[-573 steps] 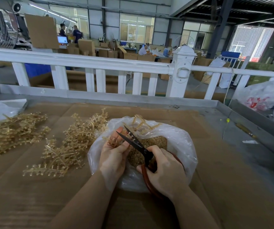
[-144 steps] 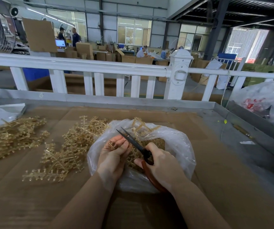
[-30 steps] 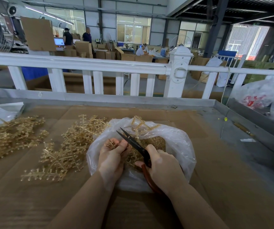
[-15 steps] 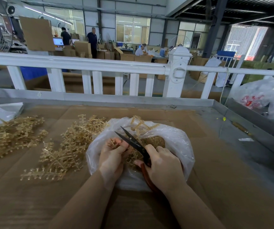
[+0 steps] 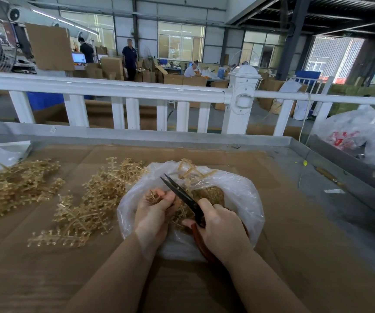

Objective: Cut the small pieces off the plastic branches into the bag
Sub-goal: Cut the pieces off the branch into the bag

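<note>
The left hand [image 5: 151, 213] pinches one small plastic branch [image 5: 153, 196] over the open bag [image 5: 238, 195], the right hand [image 5: 221, 229] grips one pair of scissors [image 5: 182, 195] just right of it, and two heaps of branches [image 5: 91, 199] lie left.

I look across a cardboard-covered worktable [image 5: 295, 233] with a grey metal rim [image 5: 159, 136] to a white railing [image 5: 114, 88] with a capped post [image 5: 244, 98]. Beyond it I see a grey concrete floor [image 5: 216, 119], stacked cardboard boxes [image 5: 112, 66] and an upright cardboard sheet [image 5: 50, 47]. Tall windows [image 5: 181, 40] line the far wall, daylight pours through an opening on the right [image 5: 333, 57], and strip lights [image 5: 55, 18] hang under dark steel beams [image 5: 317, 16].
</note>
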A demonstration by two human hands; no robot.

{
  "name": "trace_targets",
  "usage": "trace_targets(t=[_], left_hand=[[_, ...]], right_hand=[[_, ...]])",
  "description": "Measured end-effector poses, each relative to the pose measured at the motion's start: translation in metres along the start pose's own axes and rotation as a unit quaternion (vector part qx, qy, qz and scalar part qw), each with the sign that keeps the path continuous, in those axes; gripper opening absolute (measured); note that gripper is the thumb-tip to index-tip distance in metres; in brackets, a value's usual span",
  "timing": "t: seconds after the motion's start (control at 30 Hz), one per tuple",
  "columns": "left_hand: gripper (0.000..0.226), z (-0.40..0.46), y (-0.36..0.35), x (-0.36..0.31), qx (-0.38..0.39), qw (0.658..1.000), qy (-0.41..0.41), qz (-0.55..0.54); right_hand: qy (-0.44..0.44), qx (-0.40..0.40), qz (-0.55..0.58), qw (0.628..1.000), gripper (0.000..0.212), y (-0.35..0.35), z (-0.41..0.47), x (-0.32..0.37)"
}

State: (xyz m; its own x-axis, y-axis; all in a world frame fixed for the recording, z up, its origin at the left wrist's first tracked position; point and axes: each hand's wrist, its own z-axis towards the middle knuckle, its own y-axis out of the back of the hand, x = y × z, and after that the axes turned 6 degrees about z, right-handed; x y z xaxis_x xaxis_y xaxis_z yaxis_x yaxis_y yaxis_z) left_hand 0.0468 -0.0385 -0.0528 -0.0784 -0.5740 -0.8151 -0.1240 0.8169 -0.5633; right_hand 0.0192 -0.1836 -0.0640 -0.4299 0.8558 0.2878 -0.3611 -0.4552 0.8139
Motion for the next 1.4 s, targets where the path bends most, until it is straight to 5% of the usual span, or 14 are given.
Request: trace_targets(t=[0.33,0.6,0.97,1.4], left_hand=[[0.024,0.0017,0.0008,0.0002,-0.009,1.000,-0.016,0.016],[0.020,-0.0008,0.0009,0.0003,-0.015,1.000,-0.018,-0.003],[0.029,-0.0020,-0.0003,0.0000,-0.016,1.000,-0.019,-0.006],[0.013,-0.0037,-0.0023,-0.0024,-0.018,1.000,-0.007,0.013]], right_hand=[[-0.006,-0.024,0.040,0.999,0.039,0.0021,-0.0016,0.0002],[-0.001,-0.017,0.038,0.999,0.055,-0.0009,-0.0031,0.0002],[-0.002,-0.006,0.039,0.999,0.046,0.0037,-0.0019,0.0030],[-0.014,-0.045,-0.005,0.999,0.043,0.0038,-0.0039,0.0072]])
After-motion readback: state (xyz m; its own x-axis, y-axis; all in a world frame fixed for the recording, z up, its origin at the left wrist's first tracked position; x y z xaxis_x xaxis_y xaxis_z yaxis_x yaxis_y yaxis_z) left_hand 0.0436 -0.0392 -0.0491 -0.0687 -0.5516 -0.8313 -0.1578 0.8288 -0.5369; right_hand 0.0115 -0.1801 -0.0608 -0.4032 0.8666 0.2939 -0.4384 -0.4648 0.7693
